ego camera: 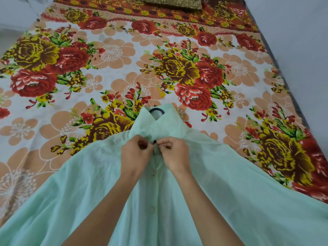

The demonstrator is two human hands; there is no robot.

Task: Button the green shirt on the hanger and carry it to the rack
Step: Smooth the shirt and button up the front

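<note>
A pale green shirt (230,183) lies spread on the bed, collar pointing away from me. A dark hanger hook (156,110) pokes out of the collar; the hanger's body is hidden under the cloth. My left hand (135,152) pinches the left front edge just below the collar. My right hand (171,152) pinches the right front edge against it. A small dark bit shows between my fingertips at the top of the placket. Lower down the placket, pale buttons (152,208) sit in a line between my forearms.
The bed (124,55) is covered with a floral sheet in red, yellow and peach. A patterned pillow (170,2) lies at the far end. The bed's right edge (291,96) drops to a grey floor. No rack is in view.
</note>
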